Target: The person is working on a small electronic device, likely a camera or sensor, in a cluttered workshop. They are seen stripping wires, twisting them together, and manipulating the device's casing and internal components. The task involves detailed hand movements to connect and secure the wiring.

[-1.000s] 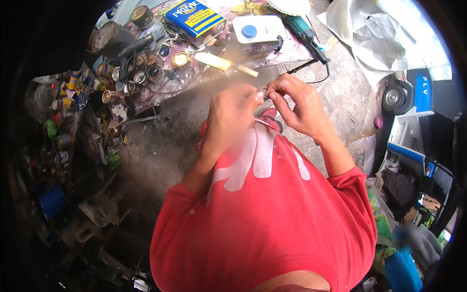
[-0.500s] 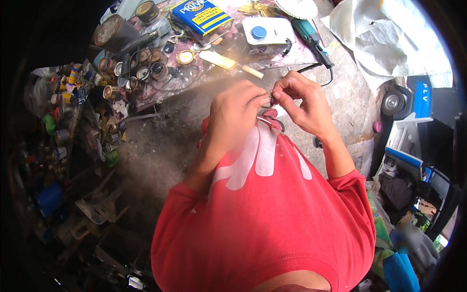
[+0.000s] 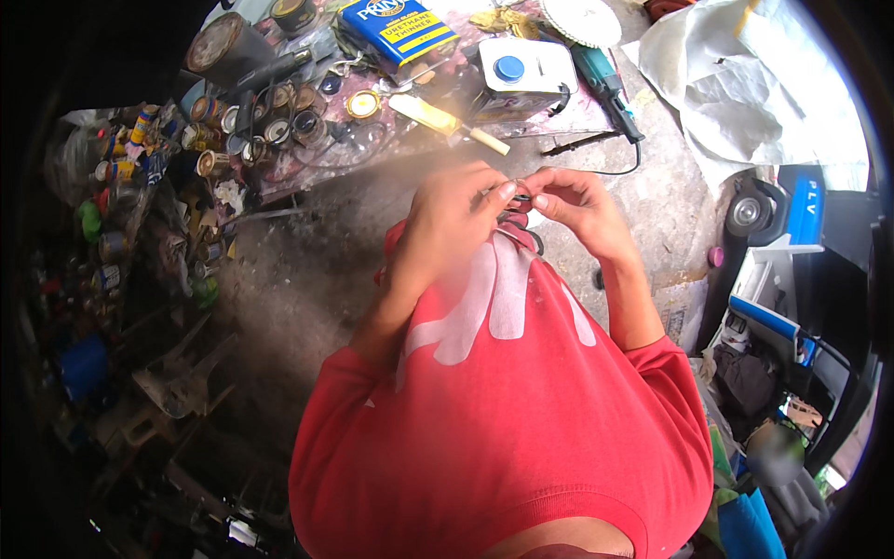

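Note:
In front of my red shirt (image 3: pixel 503 410), my left hand (image 3: pixel 456 210) and my right hand (image 3: pixel 582 210) meet with fingertips pinched on a small, dark, thin item (image 3: pixel 523 194) that is too small to name. Fingers partly hide it. Past my hands, nearest to them, a cream brush-like tool (image 3: pixel 424 116) with a pale handle lies on the paint-stained table (image 3: pixel 358 163). A white can with a blue cap (image 3: pixel 521 74) stands behind it, and a green power tool (image 3: pixel 601 84) with a black cord lies to its right.
A blue-and-yellow can (image 3: pixel 396 28) and several small paint tins (image 3: pixel 214 163) crowd the table's back and left. Pale sheeting (image 3: pixel 754 93) lies at upper right. A blue wheeled item (image 3: pixel 801 205) stands at right, above piled cloth and bags (image 3: pixel 750 512). Dark clutter (image 3: pixel 177 382) fills the lower left.
Both hands stay pinched together on the small item. Over the last half second my right hand has moved down slightly, its fingers lying lower. The table's things have shifted rightward in the picture.

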